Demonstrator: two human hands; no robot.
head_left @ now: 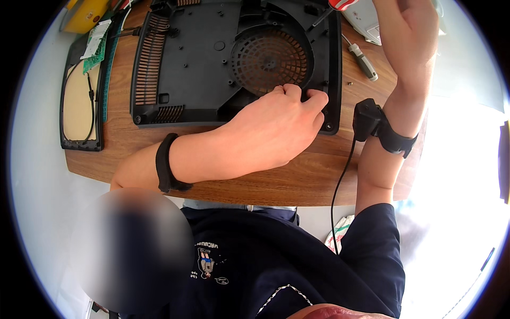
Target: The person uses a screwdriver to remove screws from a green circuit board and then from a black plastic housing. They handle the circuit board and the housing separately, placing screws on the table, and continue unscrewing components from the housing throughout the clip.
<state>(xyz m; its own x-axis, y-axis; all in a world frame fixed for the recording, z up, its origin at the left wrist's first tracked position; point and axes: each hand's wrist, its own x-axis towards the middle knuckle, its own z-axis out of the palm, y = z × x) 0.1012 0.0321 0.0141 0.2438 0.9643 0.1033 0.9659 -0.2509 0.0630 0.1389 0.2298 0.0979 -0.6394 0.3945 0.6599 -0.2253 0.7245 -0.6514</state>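
A large black plastic casing [204, 69] with a round fan grille [271, 61] lies on the wooden table. My left hand [281, 122] is over the casing's near right part, just below the grille. Its fingers are curled down, and the fingertips and anything between them are hidden. At the upper edge, my right hand [408, 26] is cut off, its fingers outside the picture. A red-handled screwdriver [342, 4] slants from that hand's side, its shaft pointing down into the casing's far right area.
Right of the casing lie a grey-handled screwdriver [364, 61] and a small screw [349, 83]. At left are a black frame-like panel [79, 109] with a cable and a green circuit board [94, 63]. A black device [367, 119] is strapped to my right forearm, its cord hanging down.
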